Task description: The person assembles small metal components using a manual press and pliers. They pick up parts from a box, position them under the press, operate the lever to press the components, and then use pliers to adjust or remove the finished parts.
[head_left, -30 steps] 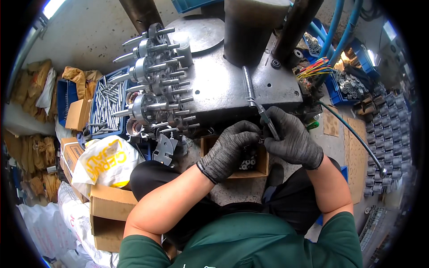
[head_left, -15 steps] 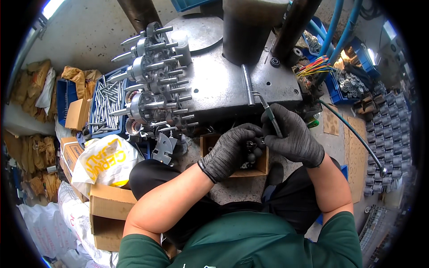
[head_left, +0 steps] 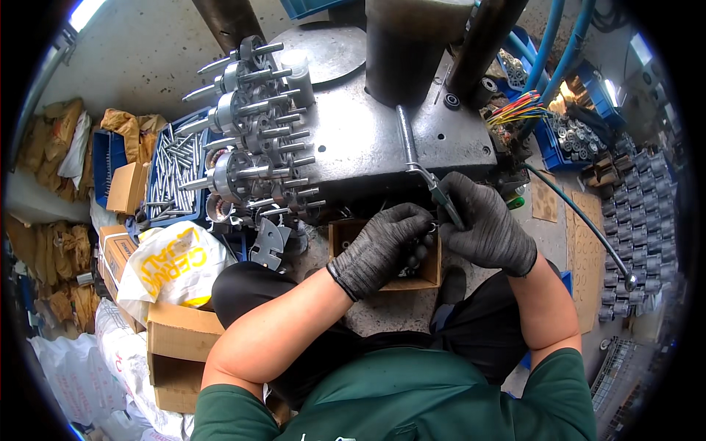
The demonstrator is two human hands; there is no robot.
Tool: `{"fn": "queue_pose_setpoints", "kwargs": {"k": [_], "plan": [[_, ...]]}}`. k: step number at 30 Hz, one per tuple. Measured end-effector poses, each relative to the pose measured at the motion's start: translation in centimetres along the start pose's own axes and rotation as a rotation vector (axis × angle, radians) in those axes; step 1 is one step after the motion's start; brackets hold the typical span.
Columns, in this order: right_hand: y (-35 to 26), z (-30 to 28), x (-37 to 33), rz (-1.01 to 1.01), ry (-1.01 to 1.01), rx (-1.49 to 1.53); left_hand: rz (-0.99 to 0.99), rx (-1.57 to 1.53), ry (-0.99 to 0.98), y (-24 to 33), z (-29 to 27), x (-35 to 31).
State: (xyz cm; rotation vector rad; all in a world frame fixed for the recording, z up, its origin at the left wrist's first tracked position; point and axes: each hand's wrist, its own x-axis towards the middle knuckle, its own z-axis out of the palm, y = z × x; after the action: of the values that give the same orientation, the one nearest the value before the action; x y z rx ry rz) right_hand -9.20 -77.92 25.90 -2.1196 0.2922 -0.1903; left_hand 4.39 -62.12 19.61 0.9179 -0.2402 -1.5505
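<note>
In my right hand, gloved in dark grey, I grip pliers with green-grey handles and slim bent tips. The tips are at the near end of a metal shaft, which lies on the steel press table and juts past its front edge. My left hand, in a matching glove, is closed just left of the pliers, thumb and fingers pressed together. A small shiny bit shows at its fingertips, too small to name. Below both hands stands an open cardboard box with small metal parts in it.
Several shafts with round metal housings stand at the table's left. Beyond them sits a blue bin of pins. A thick press column rises at the back. On the right are a lever rod and stacked metal parts.
The pliers' tips have moved slightly left and down, onto the shaft's near end. The shaft has shifted a little. My left hand has barely moved.
</note>
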Motion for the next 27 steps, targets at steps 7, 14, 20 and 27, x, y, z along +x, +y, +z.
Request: {"fn": "queue_pose_setpoints", "kwargs": {"k": [7, 14, 20, 27], "plan": [[-0.5, -0.6, -0.2, 0.005, -0.025, -0.041, 0.100, -0.045, -0.014, 0.1, -1.0, 0.1], [-0.9, 0.0, -0.6, 0.137, -0.031, 0.420, -0.009, -0.329, -0.225, -0.3, -1.0, 0.1], [-1.1, 0.2, -0.2, 0.162, -0.006, 0.433, -0.006, -0.179, -0.129, 0.2, 0.3, -0.5], [0.1, 1.7, -0.1, 0.126, 0.110, 0.373, 0.030, -0.094, -0.112, 0.2, 0.0, -0.2]]}}
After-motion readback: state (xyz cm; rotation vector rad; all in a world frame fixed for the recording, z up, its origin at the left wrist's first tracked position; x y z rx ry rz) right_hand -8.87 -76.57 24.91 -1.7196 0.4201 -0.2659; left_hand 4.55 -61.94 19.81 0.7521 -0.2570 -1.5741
